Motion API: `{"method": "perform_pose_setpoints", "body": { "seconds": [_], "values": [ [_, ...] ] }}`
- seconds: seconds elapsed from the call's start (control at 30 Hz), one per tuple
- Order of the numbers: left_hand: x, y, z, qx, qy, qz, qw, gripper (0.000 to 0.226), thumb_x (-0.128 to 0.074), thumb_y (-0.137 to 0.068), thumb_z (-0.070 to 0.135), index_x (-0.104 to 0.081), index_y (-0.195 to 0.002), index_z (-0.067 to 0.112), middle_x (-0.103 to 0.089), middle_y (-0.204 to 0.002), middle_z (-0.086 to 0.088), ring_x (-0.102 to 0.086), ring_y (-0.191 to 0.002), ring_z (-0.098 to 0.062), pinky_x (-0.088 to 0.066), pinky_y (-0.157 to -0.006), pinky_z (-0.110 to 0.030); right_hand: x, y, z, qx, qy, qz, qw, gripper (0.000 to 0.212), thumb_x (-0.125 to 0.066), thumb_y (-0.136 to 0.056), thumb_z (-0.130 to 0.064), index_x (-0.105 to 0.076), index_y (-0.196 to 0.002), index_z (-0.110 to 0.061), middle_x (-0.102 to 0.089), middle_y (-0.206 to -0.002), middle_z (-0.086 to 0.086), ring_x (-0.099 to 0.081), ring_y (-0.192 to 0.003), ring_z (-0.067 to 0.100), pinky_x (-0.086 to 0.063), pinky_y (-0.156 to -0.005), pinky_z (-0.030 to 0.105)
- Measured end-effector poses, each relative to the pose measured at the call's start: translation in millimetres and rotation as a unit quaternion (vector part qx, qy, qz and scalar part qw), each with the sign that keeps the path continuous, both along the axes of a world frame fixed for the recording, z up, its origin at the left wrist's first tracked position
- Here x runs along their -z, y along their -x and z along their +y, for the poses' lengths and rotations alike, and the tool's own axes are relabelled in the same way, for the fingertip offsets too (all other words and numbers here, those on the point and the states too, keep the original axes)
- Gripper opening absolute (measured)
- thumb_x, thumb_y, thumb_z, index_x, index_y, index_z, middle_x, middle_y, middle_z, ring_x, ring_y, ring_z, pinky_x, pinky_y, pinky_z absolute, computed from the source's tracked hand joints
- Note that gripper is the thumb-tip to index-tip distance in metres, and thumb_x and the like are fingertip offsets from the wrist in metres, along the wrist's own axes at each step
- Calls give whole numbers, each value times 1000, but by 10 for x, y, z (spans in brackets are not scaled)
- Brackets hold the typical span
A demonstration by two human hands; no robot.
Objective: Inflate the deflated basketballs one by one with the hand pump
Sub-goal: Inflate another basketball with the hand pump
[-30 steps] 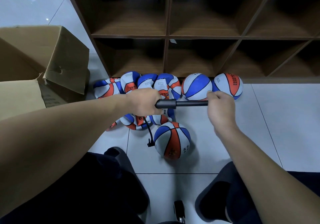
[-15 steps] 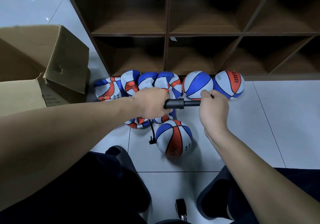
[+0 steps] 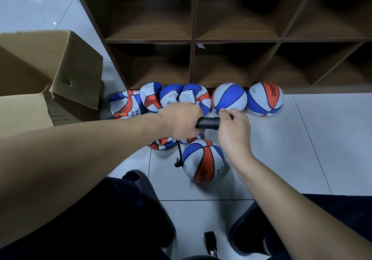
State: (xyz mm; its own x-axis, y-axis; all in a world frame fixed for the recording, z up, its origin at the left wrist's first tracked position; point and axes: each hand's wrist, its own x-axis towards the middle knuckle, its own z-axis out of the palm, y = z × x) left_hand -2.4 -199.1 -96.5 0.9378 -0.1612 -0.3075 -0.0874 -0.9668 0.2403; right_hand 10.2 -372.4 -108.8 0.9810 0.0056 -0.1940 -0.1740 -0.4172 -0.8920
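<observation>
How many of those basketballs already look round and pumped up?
3: two by the shelf's foot, blue-white and orange-blue; one nearer, joined to the pump hose. Others look crumpled; some are partly hidden.

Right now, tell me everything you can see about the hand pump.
The pump is black, looks like plastic, and is held level above the floor. The left hand grips its barrel; the right hand grips the handle end, pushed in close. A thin black hose hangs down to the ball on the tiles.

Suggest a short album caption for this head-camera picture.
Left hand and right hand grip a black hand pump, hose leading to a round blue, white and orange basketball.
</observation>
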Motion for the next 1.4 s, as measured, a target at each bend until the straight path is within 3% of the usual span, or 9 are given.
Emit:
{"method": "perform_pose_setpoints", "body": {
  "seconds": [0.07, 0.17, 0.23, 0.43, 0.6, 0.8, 0.97, 1.3, 1.4],
  "values": [
    [16, -16, 18, 8, 3, 1, 1000, 23, -64, -100, 47, -66, -86, 28, -66, -72, 4, -65, -66, -19, -61, -66, -40, -11, -36, -15, -10, -8, 17, 1000, 39, -56, -108, -28, -50, -72, -15, -48, -67, -5, -49, -57, 8, -37, -49, 12],
    [53, -38, 78, 6, 28, 9, 1000, 29, -66, -99, 51, -65, -82, 27, -65, -69, 4, -63, -64, -18, -55, -61, -36, -34, -127, -73, -35, -6, 31, 999, 38, -59, -106, -32, -56, -77, -8, -50, -66, -4, -46, -62, 12, -40, -58, 24],
    [82, -39, 149, 2, 38, 24, 999, 32, -68, -99, 53, -65, -82, 26, -63, -67, 3, -61, -62, -18, -50, -58, -34, -45, -215, -166, -30, 0, 31, 999, 39, -61, -103, -30, -50, -71, -10, -42, -60, -5, -39, -60, 16, -35, -59, 32],
    [168, -22, 472, -38, 63, 97, 993, 28, -70, -101, 49, -67, -85, 26, -69, -72, -2, -65, -64, -21, -55, -64, -39, -61, -467, -492, 49, -27, 66, 996, 40, -61, -95, -29, -39, -63, -17, -31, -60, -2, -28, -63, 23, -26, -58, 37],
    [172, -2, 345, -39, 18, 66, 997, 35, -64, -102, 54, -63, -79, 27, -63, -67, 1, -61, -60, -21, -54, -62, -38, -60, -356, -382, 90, -16, 31, 995, 45, -54, -94, -16, -27, -60, -24, -25, -48, -13, -24, -58, 18, -23, -57, 35],
    [61, 16, 187, -32, 6, 35, 999, 31, -64, -102, 48, -66, -81, 26, -64, -66, 1, -63, -61, -20, -55, -58, -37, -45, -151, -180, 57, 18, -8, 998, 40, -52, -102, -19, -37, -65, -19, -41, -64, -1, -37, -62, 21, -30, -61, 35],
    [8, 31, 31, -29, -10, 11, 999, 38, -61, -100, 53, -67, -79, 23, -65, -67, -1, -60, -58, -21, -45, -52, -31, -67, 22, -44, 13, 9, -11, 1000, 40, -49, -106, -20, -39, -67, -17, -43, -67, -2, -39, -61, 15, -32, -55, 30],
    [27, 26, -20, -17, 5, 5, 1000, 34, -63, -98, 51, -67, -78, 24, -64, -64, 2, -61, -58, -19, -48, -54, -32, -15, 37, 3, -10, 14, 1, 1000, 39, -50, -109, -27, -46, -73, -14, -47, -69, -2, -43, -64, 16, -36, -59, 31],
    [66, -2, 72, 5, 10, 18, 1000, 38, -63, -98, 58, -66, -79, 25, -65, -65, 2, -64, -61, -21, -53, -57, -35, 0, 8, -15, -42, 12, 22, 999, 41, -51, -110, -30, -46, -72, -17, -45, -67, -4, -42, -59, 11, -37, -52, 21]
  ]
}}
